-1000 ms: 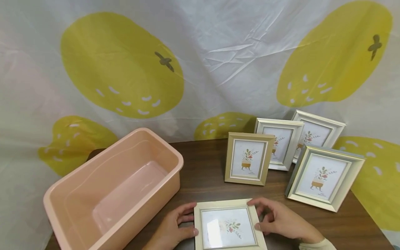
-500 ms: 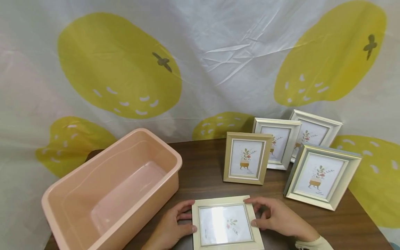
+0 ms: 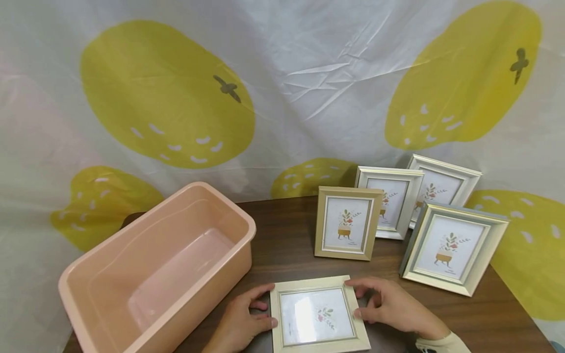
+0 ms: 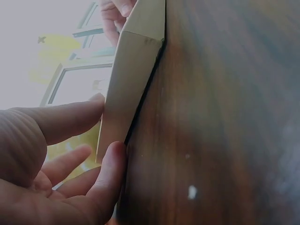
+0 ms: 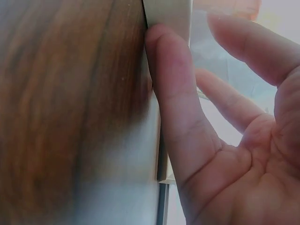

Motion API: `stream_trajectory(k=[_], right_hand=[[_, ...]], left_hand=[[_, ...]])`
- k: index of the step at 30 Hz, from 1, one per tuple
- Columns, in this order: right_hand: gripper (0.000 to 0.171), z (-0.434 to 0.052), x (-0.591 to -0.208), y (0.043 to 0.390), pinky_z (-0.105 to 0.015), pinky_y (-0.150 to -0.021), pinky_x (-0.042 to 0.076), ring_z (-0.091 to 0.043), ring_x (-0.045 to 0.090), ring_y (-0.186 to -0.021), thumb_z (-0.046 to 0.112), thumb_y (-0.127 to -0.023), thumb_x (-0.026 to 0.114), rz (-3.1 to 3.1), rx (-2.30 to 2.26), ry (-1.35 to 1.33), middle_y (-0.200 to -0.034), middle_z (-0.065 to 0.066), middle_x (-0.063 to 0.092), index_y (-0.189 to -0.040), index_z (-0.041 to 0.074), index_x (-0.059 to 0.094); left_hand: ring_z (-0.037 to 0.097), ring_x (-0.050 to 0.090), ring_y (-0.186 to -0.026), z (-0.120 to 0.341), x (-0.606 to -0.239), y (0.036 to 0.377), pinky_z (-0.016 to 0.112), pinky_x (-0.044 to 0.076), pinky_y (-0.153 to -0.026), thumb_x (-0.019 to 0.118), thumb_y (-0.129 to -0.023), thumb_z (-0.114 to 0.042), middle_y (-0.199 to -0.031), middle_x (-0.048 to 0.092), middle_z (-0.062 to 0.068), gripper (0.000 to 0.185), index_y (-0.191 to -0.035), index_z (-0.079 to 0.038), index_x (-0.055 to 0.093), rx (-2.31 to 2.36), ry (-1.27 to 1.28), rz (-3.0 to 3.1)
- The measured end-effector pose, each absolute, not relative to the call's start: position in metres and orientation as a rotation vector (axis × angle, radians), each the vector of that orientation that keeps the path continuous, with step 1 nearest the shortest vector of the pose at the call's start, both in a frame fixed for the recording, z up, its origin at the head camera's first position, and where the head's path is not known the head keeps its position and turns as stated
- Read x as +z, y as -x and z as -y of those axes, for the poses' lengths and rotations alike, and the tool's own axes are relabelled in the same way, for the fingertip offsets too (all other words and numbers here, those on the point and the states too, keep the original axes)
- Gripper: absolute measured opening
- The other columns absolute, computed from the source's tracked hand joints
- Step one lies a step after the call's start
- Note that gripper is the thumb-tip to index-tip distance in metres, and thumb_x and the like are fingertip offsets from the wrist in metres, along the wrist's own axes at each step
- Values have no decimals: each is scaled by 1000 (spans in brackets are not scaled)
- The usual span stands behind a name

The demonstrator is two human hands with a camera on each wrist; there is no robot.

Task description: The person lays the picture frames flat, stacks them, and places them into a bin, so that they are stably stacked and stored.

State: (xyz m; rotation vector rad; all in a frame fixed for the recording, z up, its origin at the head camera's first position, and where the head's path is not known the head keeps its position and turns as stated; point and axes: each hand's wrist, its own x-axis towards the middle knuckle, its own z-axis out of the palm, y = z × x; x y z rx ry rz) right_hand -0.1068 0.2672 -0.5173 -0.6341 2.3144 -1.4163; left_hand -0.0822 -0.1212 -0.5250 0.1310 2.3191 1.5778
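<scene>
The cream picture frame (image 3: pixel 319 315) lay face up on the wooden table (image 3: pixel 282 240) between the person's left hand (image 3: pixel 247 316) and right hand (image 3: pixel 390 306), each with thumb and index finger spread apart, touching the side beside it rather than clamped round it. Glare whitened part of the print (image 3: pixel 325 317), the head view's lower edge cut off the left forearm, and the right thumb's contact was hard to make out.

Room beyond cream frame (image 3: pixel 321 316); tub (image 3: pixel 222 283) blocks left, tan frame (image 3: pixel 347 223) right
</scene>
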Motion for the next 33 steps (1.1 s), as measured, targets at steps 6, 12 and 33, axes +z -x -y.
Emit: stream_trajectory(k=[6,12,33], right_hand=[[57,-268,-514,106,-24,-59,56,-2,64,-66,19,-93,83,-2311,-1420,637,-115,-19,63,-143,4,61],[52,-272,-499,105,-25,-66,57,-3,67,-76,19,-95,81,-2423,-1368,728,-114,-16,68,-140,4,62],[47,-329,-411,111,-11,-75,55,0,69,-88,-17,-83,78,-3088,-1539,645,-100,10,75,-125,2,71]], left_hand=[[17,76,-91,122,-526,82,24,60,-76,93,-79,-11,-109,71,11,75,-147,-20,63,1573,-144,-2323],[18,76,-93,122,-527,82,24,60,-77,92,-79,-11,-108,72,10,75,-147,-20,63,1572,-141,-2315],[16,69,-90,122,-525,83,25,51,-75,90,-79,-16,-97,77,0,75,-148,-23,61,1483,-155,-2380]])
